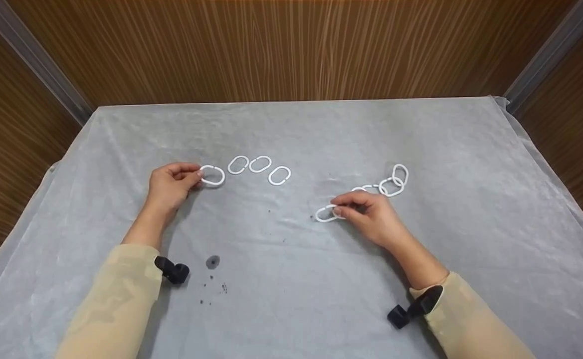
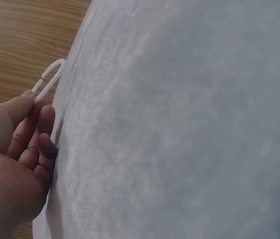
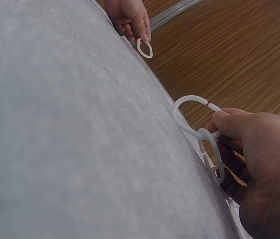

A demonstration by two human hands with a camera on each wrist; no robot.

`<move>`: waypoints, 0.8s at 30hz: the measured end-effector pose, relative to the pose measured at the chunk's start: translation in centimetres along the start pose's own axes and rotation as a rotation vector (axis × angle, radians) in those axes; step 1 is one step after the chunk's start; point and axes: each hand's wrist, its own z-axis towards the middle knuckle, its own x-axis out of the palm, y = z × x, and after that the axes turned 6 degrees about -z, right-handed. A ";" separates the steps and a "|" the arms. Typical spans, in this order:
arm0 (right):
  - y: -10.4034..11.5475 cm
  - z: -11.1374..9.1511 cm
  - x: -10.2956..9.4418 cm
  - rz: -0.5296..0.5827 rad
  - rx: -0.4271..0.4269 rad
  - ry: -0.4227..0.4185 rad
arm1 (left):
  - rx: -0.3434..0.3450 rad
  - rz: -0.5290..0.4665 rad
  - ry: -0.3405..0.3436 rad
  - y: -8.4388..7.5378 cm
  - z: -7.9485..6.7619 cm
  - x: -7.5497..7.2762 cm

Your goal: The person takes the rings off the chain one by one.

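Loose ring (image 1: 213,184) is pinched by left grip (image 1: 171,186), chained ring (image 3: 175,113) by right grip (image 1: 372,214). Edge holds likely leave split ends (image 3: 202,99) uncovered.

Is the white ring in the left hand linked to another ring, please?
No, the head view shows grey cloth between the white ring in the left hand and the nearest loose ring.

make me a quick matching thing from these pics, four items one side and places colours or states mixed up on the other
1. left hand
2. right hand
3. group of three loose rings
4. cloth

a. grey
b. pinches a linked ring
c. white, between the hands
d. pinches a lone ring

Pairs: 1-d, 2-b, 3-c, 4-a
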 end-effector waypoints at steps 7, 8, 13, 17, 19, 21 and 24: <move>0.0 0.0 0.0 -0.002 0.007 0.004 | -0.001 0.009 0.028 0.2 0.0 0.1; 0.0 0.0 0.0 -0.001 0.006 0.004 | 0.000 0.014 0.031 0.2 0.0 0.1; 0.1 0.0 0.0 0.017 0.006 0.009 | 0.010 0.042 0.029 0.3 0.1 0.1; 0.1 0.0 0.0 0.026 0.015 0.012 | 0.021 0.059 0.026 0.4 0.3 0.2; 0.2 0.0 0.0 0.023 0.018 0.012 | 0.024 0.062 0.025 0.4 0.3 0.2; 0.2 -0.1 0.0 0.021 0.018 0.011 | 0.025 0.060 0.026 0.5 0.3 0.2; 0.2 -0.1 0.0 0.019 0.015 0.012 | 0.028 0.059 0.025 0.5 0.2 0.2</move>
